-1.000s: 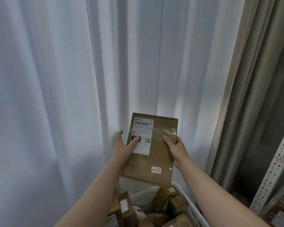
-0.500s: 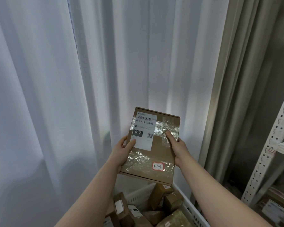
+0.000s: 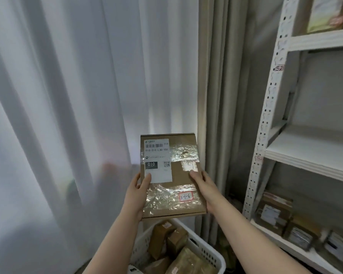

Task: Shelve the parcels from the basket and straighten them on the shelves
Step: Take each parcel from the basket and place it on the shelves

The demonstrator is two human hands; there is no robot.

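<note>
I hold 1 parcel (image 3: 170, 175) above the basket (image 3: 206, 253), left hand (image 3: 136, 191) and right hand (image 3: 203, 186) each grasping a side edge with curled fingers. More boxes (image 3: 160, 238) fill the basket and a few sit on the bottom shelf (image 3: 265, 229), so I judge most shelving remains.

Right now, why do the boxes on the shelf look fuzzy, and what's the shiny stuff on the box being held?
Head view: the parcels on the bottom shelf are smeared by motion blur, labels unreadable. Head view: the shiny patches are glare on clear tape across the cardboard parcel, whose shipping label is sharp. Head view: the wide lens bends the white shelf upright.
</note>
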